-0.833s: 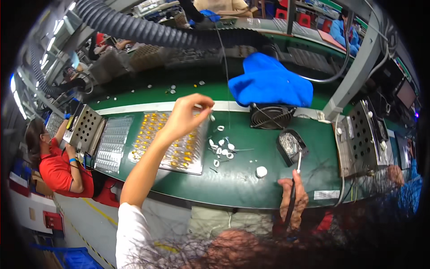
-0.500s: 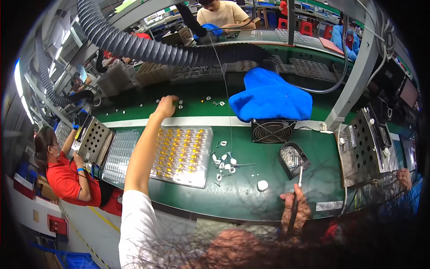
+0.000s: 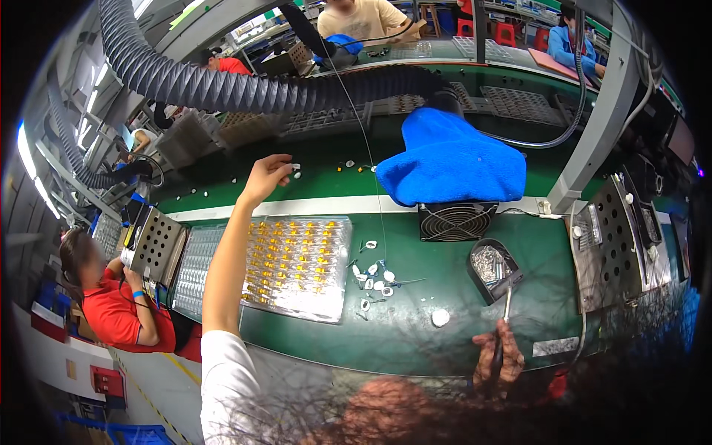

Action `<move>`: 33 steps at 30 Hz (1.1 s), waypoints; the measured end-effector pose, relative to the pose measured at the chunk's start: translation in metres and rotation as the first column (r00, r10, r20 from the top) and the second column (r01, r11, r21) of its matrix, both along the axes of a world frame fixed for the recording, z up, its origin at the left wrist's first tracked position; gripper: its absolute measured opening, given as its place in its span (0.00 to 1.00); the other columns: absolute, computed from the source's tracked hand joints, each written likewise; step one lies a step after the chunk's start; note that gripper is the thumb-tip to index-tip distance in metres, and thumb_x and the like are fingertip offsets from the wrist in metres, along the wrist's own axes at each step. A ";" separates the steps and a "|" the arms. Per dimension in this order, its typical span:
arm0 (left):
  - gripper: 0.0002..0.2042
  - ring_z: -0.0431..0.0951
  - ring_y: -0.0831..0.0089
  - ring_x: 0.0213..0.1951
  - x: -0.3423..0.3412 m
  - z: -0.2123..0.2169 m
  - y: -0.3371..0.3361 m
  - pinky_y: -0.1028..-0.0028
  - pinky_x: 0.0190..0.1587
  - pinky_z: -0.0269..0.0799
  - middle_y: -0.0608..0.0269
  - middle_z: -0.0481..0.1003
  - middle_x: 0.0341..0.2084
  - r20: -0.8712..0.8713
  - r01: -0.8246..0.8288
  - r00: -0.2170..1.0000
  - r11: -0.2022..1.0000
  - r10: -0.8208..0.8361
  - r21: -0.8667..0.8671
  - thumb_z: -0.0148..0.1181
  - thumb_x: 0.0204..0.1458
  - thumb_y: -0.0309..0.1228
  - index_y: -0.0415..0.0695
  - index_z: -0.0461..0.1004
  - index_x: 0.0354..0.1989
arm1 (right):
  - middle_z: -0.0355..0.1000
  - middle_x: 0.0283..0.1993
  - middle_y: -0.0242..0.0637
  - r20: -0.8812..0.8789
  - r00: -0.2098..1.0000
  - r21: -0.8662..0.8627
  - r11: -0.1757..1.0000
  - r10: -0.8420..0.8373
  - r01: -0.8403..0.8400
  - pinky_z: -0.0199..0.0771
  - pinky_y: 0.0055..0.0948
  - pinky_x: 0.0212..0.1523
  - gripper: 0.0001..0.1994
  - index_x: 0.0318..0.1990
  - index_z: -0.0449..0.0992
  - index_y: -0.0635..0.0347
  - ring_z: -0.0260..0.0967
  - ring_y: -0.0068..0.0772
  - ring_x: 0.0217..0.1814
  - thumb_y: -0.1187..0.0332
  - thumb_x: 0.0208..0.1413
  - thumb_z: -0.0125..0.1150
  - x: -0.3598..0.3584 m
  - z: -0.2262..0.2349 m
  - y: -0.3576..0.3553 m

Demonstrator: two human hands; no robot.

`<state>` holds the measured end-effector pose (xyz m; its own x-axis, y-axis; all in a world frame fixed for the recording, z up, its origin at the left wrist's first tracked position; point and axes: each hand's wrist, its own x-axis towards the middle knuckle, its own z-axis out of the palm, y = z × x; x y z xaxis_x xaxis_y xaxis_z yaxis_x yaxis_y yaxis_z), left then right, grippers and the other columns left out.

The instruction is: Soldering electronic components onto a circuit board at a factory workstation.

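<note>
My left hand [image 3: 268, 180] reaches out over the far strip of the bench, past the white rail. Its fingertips are pinched on a small white part [image 3: 295, 167], with another white piece just below them. Low at the right, my right hand [image 3: 500, 357] is closed round a dark-handled soldering iron [image 3: 508, 302]. The iron's pale metal shaft points at the near edge of a black scoop-shaped box [image 3: 477, 276] of shiny metal bits. Hair partly covers this hand. Between my hands lies a cluster of small white parts [image 3: 368, 284] with dark leads.
A clear tray [image 3: 335, 300] of yellow pieces lies beside my left forearm. A blue cloth [image 3: 452, 163] covers the top of a black fan [image 3: 457, 221]. One thin wire hangs from above. A ribbed hose [image 3: 252, 90] crosses overhead. A person in red [image 3: 122, 311] sits at the left.
My left hand has turned and now pinches a small white part at its fingertips. The soldering iron has shifted back to the box's near edge. The whole view has moved slightly.
</note>
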<state>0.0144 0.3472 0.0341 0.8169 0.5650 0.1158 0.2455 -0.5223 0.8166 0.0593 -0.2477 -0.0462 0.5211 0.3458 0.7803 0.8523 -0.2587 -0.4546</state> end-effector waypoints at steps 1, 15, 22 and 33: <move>0.17 0.81 0.77 0.35 0.003 0.000 -0.004 0.78 0.40 0.79 0.61 0.82 0.38 -0.002 -0.003 1.000 1.000 0.003 -0.003 0.59 0.65 0.27 0.33 0.74 0.60 | 0.79 0.27 0.46 -0.002 1.000 -0.003 1.000 0.003 -0.003 0.79 0.35 0.31 0.19 0.59 0.70 0.73 0.79 0.42 0.25 0.80 0.61 0.62 -0.001 -0.005 -0.001; 0.12 0.82 0.44 0.47 0.052 -0.031 -0.011 0.57 0.52 0.78 0.43 0.83 0.40 -0.185 0.039 0.977 0.764 0.106 0.644 0.58 0.58 0.29 0.40 0.84 0.44 | 0.79 0.27 0.45 -0.339 0.938 0.075 0.996 0.065 -0.041 0.79 0.34 0.30 0.18 0.56 0.74 0.73 0.80 0.42 0.26 0.81 0.58 0.65 -0.015 -0.009 -0.013; 0.09 0.73 0.78 0.31 -0.019 0.037 -0.103 0.76 0.38 0.70 0.64 0.77 0.28 0.013 0.050 0.998 0.950 -0.057 0.309 0.55 0.66 0.27 0.35 0.79 0.41 | 0.82 0.33 0.45 -0.204 0.971 0.115 0.988 0.125 -0.103 0.80 0.31 0.33 0.20 0.61 0.71 0.72 0.81 0.36 0.29 0.81 0.61 0.63 -0.004 0.016 0.003; 0.06 0.81 0.74 0.42 -0.035 0.008 -0.336 0.75 0.47 0.79 0.60 0.80 0.39 -0.060 0.580 0.783 0.760 -0.620 -0.293 0.65 0.61 0.22 0.34 0.83 0.43 | 0.84 0.39 0.47 -0.191 0.956 0.159 0.968 0.225 -0.196 0.80 0.31 0.34 0.15 0.56 0.73 0.68 0.81 0.36 0.31 0.83 0.62 0.60 -0.018 0.025 0.021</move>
<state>-0.0204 0.0116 0.0416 0.9931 -0.0541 -0.1038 0.0746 -0.3906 0.9175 0.0412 -0.2269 -0.0209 0.6022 0.3627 0.7112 0.7649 -0.0070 -0.6441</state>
